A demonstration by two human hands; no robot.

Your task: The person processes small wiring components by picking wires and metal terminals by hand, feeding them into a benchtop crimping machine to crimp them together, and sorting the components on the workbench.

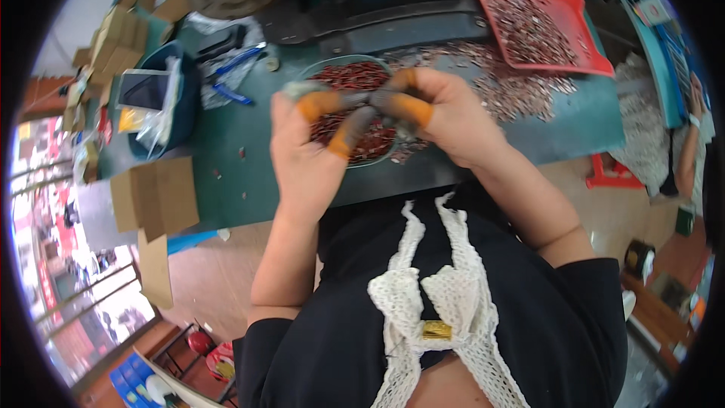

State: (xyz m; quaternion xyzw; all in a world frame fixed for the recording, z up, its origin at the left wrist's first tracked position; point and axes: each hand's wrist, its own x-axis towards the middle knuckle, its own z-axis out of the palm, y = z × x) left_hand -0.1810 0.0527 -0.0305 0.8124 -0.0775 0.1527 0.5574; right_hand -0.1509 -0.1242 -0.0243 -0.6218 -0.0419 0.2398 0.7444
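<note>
Red pieces point(353, 75) lie in a bowl point(370, 163) below left grip point(303, 157) and right grip point(459, 113), fingertips point(353, 99) pressed together.

Looking down from the head
The wide camera looks past the chest point(343, 287) to the table point(234, 193), left hand point(311, 147) and right hand point(451, 113), all near; straight lines bend at the rim.

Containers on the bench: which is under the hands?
The round bowl of reddish pieces: left hand and right hand overlap it. The red tray lies right, the dark bin left.
</note>
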